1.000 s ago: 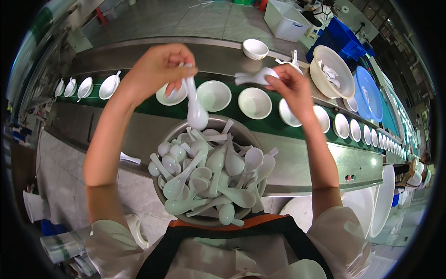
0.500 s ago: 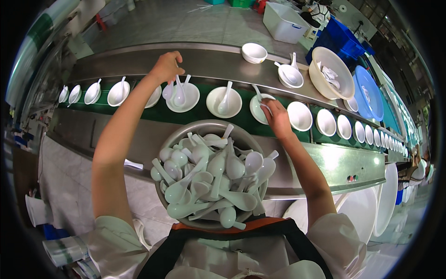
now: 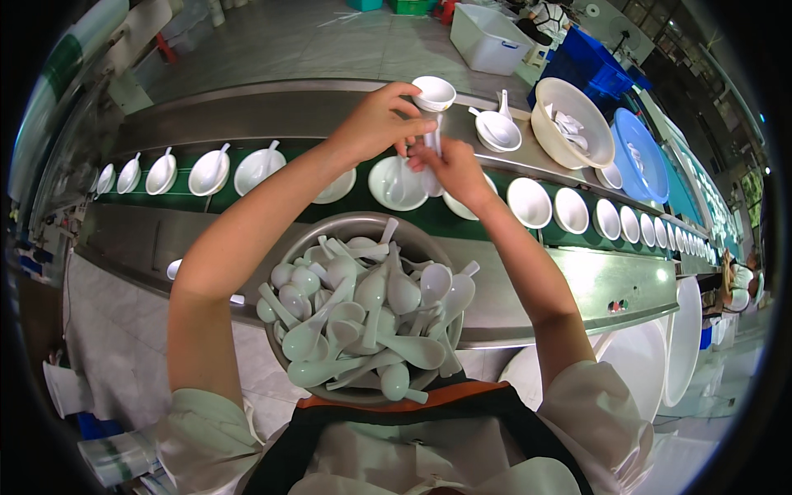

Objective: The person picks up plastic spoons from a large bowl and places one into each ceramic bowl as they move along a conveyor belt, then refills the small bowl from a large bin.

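Observation:
My right hand [image 3: 452,169] grips at least one white soup spoon [image 3: 434,180] over the conveyor; its handle points up and its scoop hangs down. My left hand [image 3: 375,124] meets it from the left, fingers curved and apart, fingertips at the spoon's handle. Beneath both hands a white bowl [image 3: 388,194] on the green belt holds a spoon. Farther left, several bowls, such as one bowl [image 3: 252,180], have spoons leaning in them. To the right, bowls such as this bowl [image 3: 529,202] stand without visible spoons. A steel basin [image 3: 450,330] heaped with white spoons sits in front of me.
On the far metal ledge stand a small bowl [image 3: 435,92], a bowl with spoons [image 3: 497,136], a cream basin [image 3: 598,111] and a blue basin [image 3: 652,177]. Beyond are a white tub [image 3: 487,41] and blue crates [image 3: 590,66]. Other people work in the background.
My left hand has moved right, away from a bowl with spoons. My right hand has lifted a spoon up and left, meeting it. The row of bowls appears shifted.

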Motion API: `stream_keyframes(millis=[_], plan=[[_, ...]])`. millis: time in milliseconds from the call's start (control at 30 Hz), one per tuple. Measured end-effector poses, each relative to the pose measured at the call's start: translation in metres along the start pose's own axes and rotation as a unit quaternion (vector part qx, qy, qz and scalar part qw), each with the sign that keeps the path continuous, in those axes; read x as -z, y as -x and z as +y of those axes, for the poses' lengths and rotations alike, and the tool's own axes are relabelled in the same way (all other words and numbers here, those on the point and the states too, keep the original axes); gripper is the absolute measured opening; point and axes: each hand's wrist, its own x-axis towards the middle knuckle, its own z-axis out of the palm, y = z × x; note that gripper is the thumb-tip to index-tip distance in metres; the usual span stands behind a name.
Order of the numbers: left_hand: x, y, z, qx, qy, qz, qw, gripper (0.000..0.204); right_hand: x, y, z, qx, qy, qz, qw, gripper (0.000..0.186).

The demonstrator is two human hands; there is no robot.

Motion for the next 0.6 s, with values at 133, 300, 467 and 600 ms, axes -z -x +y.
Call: stream_keyframes(millis=[133, 300, 467, 600], plan=[[0.022, 0.016, -0.018, 0.052, -0.070, -0.031, 0.996, 0.033, 0.022, 0.015, 0.069, -0.088, 0.200, 0.078, 0.973, 0.039], [0.058, 0.079, -0.061, 0.128, -0.056, -0.188, 0.972, 0.036, 0.019, 0.027, 0.067, -0.151, 0.325, 0.090, 0.929, 0.039], [0.031, 0.119, -0.051, 0.158, 0.013, -0.131, 0.979, 0.044, 0.049, 0.037, 0.091, -0.123, 0.377, 0.147, 0.906, 0.031], [0.012, 0.129, -0.046, 0.078, 0.002, -0.076, 0.994, 0.042, 0.065, 0.054, 0.094, -0.072, 0.342, 0.096, 0.932, 0.045]])
